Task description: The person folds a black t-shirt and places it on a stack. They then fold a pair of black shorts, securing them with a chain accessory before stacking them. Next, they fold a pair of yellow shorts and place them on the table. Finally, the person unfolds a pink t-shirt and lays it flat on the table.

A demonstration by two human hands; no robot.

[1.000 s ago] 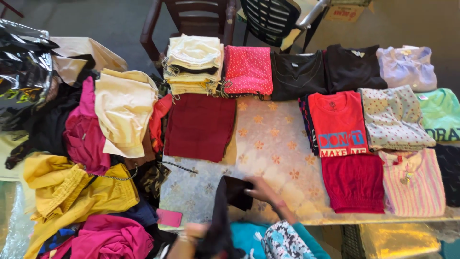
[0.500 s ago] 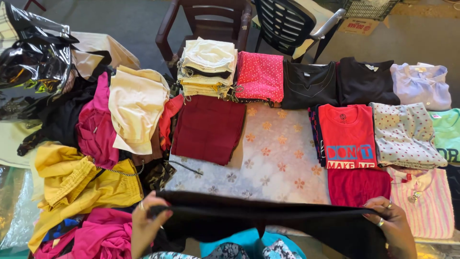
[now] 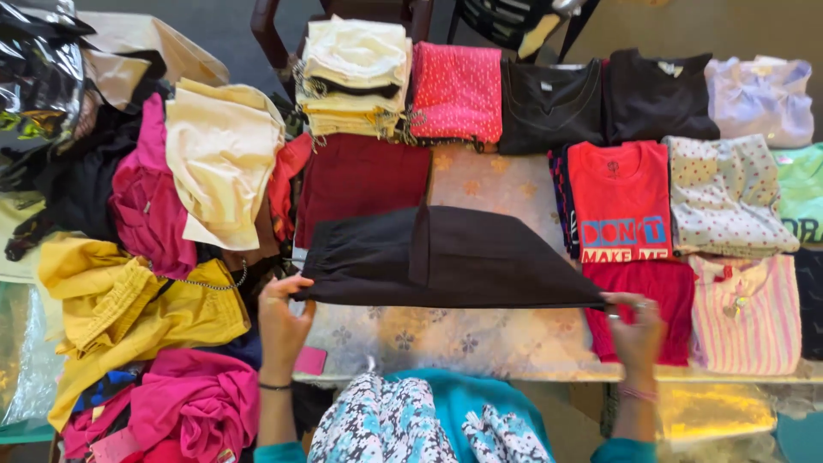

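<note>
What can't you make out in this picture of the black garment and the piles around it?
Head view, the only one:
- Black garment: its kind is unclear; it is folded and its far layers are hidden.
- Left hand and right hand: fingertips hidden under the garment's edge.
- Table: mostly covered by clothes.
- Green shirt: cut off by the right edge.
- Chairs: cut off by the top edge.
</note>
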